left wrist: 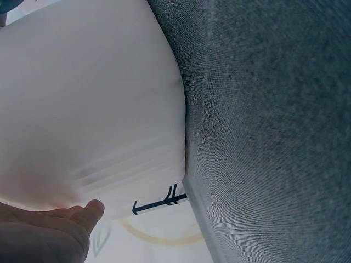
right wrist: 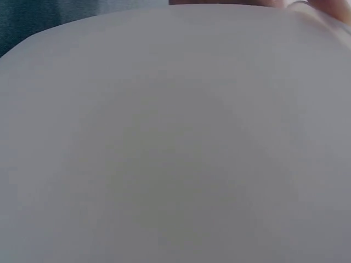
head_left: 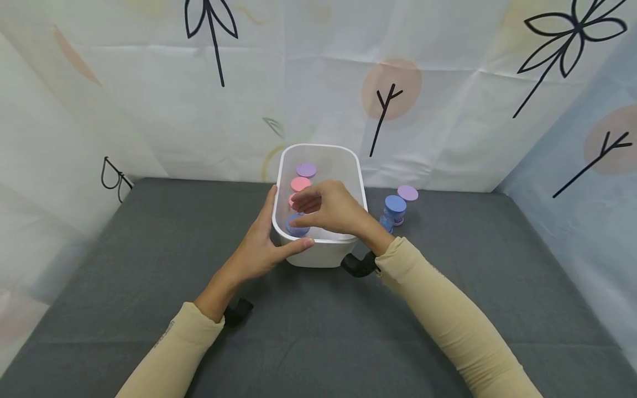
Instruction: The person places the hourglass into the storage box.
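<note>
A dark grey worktop spreads across the lower half of the head view, its weave showing closely on the right of the left-wrist view. Behind it hangs a creased white backdrop — printed with a black leafy stem at upper left of centre, a black flower at upper right, and a peach disc bearing a black twig between them. A peach leaf shape sits at upper left, looped black leaves lower down, and a yellow arc near the centre. A bluish panel at the right edge carries another disc and twig — cut off by the frame.
</note>
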The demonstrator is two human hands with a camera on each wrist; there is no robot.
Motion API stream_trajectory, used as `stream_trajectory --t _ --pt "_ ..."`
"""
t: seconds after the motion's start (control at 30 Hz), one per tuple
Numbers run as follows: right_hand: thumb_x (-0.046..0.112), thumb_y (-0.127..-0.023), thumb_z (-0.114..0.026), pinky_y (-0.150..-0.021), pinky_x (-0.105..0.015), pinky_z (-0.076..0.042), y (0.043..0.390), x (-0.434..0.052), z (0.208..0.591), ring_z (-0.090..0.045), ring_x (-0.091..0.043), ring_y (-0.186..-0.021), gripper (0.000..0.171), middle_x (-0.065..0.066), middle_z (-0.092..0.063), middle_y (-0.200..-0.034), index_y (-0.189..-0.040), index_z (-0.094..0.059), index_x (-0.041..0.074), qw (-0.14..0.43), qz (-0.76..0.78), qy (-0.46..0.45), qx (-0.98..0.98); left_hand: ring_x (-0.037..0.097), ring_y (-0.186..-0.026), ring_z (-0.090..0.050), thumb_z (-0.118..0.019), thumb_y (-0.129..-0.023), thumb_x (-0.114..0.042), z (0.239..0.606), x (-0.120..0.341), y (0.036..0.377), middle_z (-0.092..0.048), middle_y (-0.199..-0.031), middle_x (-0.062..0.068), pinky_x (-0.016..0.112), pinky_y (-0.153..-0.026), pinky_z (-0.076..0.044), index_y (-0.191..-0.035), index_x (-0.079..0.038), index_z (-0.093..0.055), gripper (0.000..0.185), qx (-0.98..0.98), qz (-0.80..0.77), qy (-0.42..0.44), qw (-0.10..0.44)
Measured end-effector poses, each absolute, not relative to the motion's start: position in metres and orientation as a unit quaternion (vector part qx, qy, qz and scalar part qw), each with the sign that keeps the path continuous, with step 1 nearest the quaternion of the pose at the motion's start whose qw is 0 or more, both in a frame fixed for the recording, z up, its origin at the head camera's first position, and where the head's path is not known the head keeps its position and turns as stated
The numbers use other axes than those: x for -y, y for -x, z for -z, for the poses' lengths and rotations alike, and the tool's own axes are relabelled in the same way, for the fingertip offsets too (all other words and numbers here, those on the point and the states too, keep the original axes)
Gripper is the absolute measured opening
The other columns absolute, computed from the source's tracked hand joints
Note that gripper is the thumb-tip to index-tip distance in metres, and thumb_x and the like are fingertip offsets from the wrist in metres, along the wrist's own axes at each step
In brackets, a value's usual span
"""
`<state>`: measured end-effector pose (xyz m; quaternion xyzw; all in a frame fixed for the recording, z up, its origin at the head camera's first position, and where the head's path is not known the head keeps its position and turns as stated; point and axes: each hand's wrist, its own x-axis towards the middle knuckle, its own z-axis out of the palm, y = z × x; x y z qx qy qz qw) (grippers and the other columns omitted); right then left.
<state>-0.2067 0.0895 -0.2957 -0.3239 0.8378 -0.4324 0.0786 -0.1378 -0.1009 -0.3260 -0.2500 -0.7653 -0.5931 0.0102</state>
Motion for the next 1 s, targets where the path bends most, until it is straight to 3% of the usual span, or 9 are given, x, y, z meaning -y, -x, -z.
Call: stream_trajectory --t 0.17,0.4,0.6,0.77,1.0 --pt "0.012 -0.082 -0.086 -0.088 -0.035 -0.056 0.203 -0.097 0.293 -0.073 -0.023 -0.097 0.038 -0.016 -0.074 -0.107 -0.114 -0.073 -0.004 0.029 0.485 0.335 -0.807 0.032 -0.140 -0.040 -0.081 -0.086 -0.012 0.326 0.101 0.138 -0.029 -0.161 0.006 0.059 -0.112 -0.031 -0.163 -0.019 -0.004 0.109 0.763 0.595 0.251 0.011" --pt "0.008 -0.084 -0.084 -0.093 -0.044 -0.054 0.187 -0.116 0.291 -0.071 -0.030 -0.105 0.041 -0.018 -0.073 -0.113 -0.120 -0.070 -0.005 0.012 0.543 0.314 -0.779 0.034 -0.143 -0.036 -0.081 -0.085 -0.012 0.327 0.099 0.138 -0.026 -0.162 0.006 0.061 -0.113 -0.027 -0.163 -0.020 -0.005 0.110 0.762 0.597 0.252 0.016" --pt "-0.002 -0.084 -0.079 -0.092 -0.037 -0.054 0.170 -0.141 0.294 -0.071 -0.028 -0.105 0.040 -0.018 -0.072 -0.116 -0.122 -0.069 -0.007 -0.033 0.597 0.279 -0.751 0.035 -0.141 -0.036 -0.083 -0.083 -0.010 0.328 0.098 0.140 -0.029 -0.160 0.007 0.063 -0.112 -0.025 -0.163 -0.020 -0.008 0.110 0.756 0.601 0.257 0.020" --pt "-0.013 -0.081 -0.077 -0.091 -0.037 -0.054 0.162 -0.163 0.298 -0.070 -0.038 -0.103 0.040 -0.024 -0.071 -0.113 -0.119 -0.068 -0.011 -0.080 0.628 0.259 -0.730 0.035 -0.141 -0.035 -0.082 -0.083 -0.009 0.327 0.097 0.140 -0.028 -0.160 0.012 0.062 -0.113 -0.025 -0.163 -0.018 -0.007 0.110 0.756 0.601 0.258 0.024" --pt "-0.012 -0.082 -0.078 -0.087 -0.036 -0.056 0.163 -0.186 0.298 -0.072 -0.031 -0.102 0.040 -0.020 -0.072 -0.112 -0.120 -0.066 -0.013 -0.080 0.655 0.226 -0.717 0.034 -0.142 -0.035 -0.083 -0.082 -0.009 0.327 0.099 0.138 -0.027 -0.161 0.012 0.056 -0.113 -0.026 -0.163 -0.019 -0.008 0.111 0.762 0.598 0.249 0.024"
